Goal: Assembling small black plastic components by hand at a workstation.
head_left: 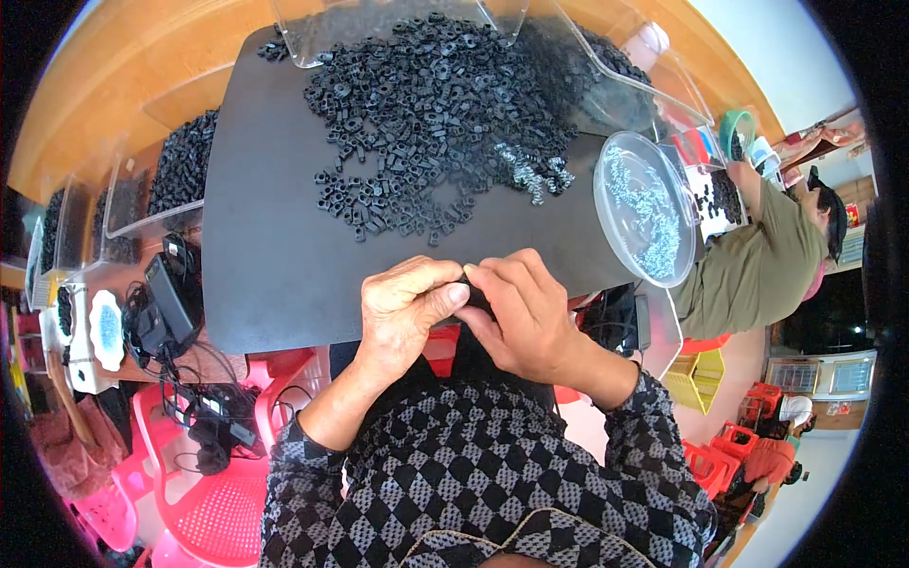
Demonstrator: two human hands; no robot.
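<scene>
My left hand [409,301] and my right hand [523,308] meet above the near edge of the dark grey table [275,218]. Between them is a small black plastic part [473,290], mostly hidden by the fingers. The left thumb and forefinger pinch at one end of it, while the right fingers curl round the rest. Beyond my hands spreads a large heap of small black plastic parts [407,114]. A little cluster of small silvery metal pieces [533,173] lies on the heap's near right side; their exact kind is too small to tell.
A round clear lid-like tray [600,204] with more silvery pieces sits at the table's right edge. Clear bins of black parts [185,161] stand left and at the back. A pink chair [213,502] and cables are lower left. Another person [767,256] works at the right.
</scene>
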